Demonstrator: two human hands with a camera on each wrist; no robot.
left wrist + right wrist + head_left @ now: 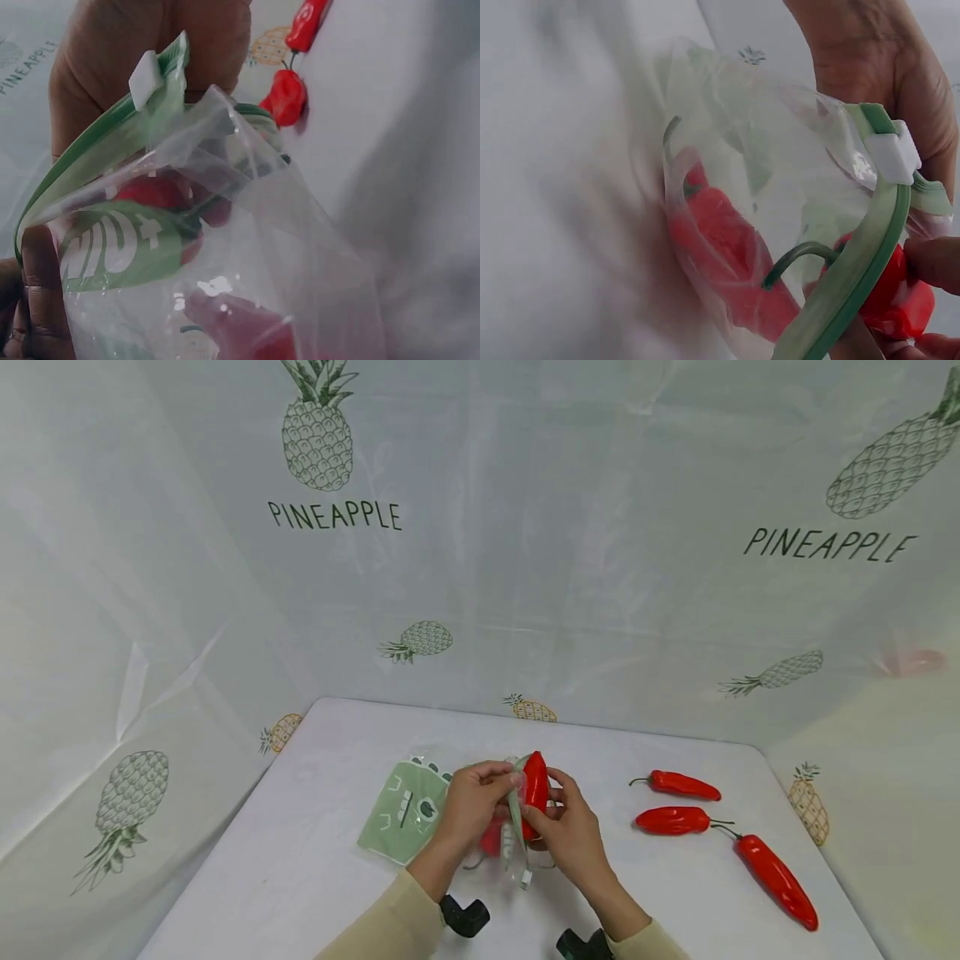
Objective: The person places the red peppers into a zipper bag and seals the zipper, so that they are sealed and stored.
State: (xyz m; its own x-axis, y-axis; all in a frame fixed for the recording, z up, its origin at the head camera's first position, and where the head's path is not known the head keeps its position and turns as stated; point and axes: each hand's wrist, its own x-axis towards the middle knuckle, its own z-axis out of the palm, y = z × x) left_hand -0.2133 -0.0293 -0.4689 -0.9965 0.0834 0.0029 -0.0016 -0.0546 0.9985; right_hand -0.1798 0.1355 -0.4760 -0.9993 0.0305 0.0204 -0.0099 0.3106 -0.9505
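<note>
Chili pepper held upright at the mouth of the zip bag, between both hands

The zip bag (514,827) is held just above the table (315,860), near its front edge; the green zip rim is pinched by the left hand (468,806). The chili pepper (536,785) is pinched by the fingers of the right hand (570,831), which is the nearer hand to it. Its long axis stands near vertical, and its lower part lies just inside the bag opening, touching the rim. Another pepper (727,255) already lies inside the bag. Three loose chilies (678,785) lie on the table well apart to the right, and a green pouch (405,810) lies just left of the hands.
</note>
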